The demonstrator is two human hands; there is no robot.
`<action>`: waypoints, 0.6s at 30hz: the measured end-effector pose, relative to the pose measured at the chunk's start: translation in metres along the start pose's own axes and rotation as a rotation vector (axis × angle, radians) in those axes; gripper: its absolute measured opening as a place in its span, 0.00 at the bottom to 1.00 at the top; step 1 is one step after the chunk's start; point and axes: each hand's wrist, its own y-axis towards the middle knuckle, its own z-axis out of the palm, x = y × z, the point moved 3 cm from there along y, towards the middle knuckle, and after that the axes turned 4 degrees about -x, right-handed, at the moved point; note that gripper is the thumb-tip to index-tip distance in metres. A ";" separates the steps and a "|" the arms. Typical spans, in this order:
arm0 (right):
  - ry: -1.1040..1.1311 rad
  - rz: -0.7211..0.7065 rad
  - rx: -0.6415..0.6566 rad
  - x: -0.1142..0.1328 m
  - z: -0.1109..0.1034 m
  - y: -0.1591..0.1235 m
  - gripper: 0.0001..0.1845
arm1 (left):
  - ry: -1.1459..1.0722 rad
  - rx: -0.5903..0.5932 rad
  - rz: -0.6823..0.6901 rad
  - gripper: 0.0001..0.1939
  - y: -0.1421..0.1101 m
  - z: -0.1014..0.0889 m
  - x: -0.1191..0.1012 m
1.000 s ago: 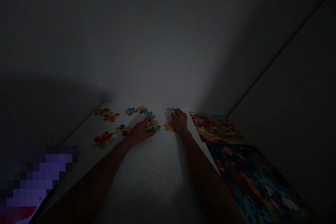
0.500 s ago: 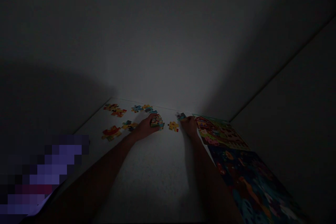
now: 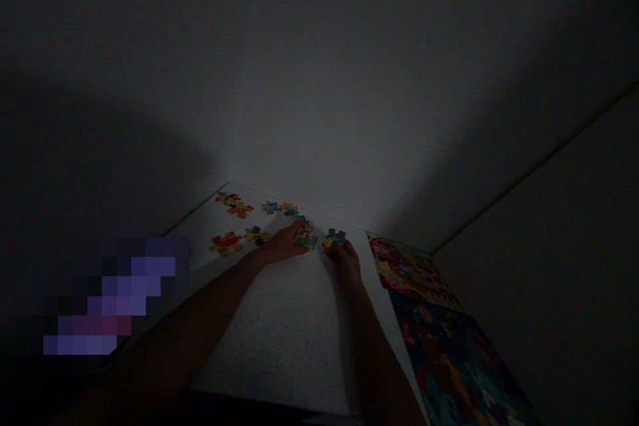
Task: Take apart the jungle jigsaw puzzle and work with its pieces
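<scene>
My left hand [image 3: 282, 245] is closed around a stack of jigsaw puzzle pieces [image 3: 306, 237], their layered colourful edges facing right. Just to its right, my right hand [image 3: 345, 263] pinches a grey-and-yellow puzzle piece [image 3: 335, 237] between thumb and fingers, low over the white table. A small gap separates this piece from the stack. Whether another yellow piece lies beneath it I cannot tell. Beyond my left hand lie blue and yellow pieces [image 3: 288, 209], and a dark and yellow piece [image 3: 256, 235] lies beside its wrist.
Red and orange pieces [image 3: 226, 243] lie at the left, with more orange pieces [image 3: 234, 204] near the far left corner. On the right are a farm picture [image 3: 417, 269] and a dark blue picture [image 3: 449, 359]. Pale walls rise behind the white table [image 3: 284, 333]. The light is dim.
My right hand has moved left with the grey piece, to where a yellow piece lay between the hands. My left hand still grips the stack. The camera view has shifted and tilted.
</scene>
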 end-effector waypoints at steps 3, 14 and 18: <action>-0.047 0.003 0.003 0.000 0.002 0.000 0.21 | 0.028 0.018 -0.006 0.41 0.000 0.001 -0.001; -0.059 0.025 0.039 0.000 0.016 -0.003 0.24 | 0.160 0.054 0.025 0.48 0.005 0.010 0.008; -0.121 0.012 0.071 -0.001 0.019 -0.004 0.22 | 0.136 0.062 0.023 0.48 0.004 0.009 0.006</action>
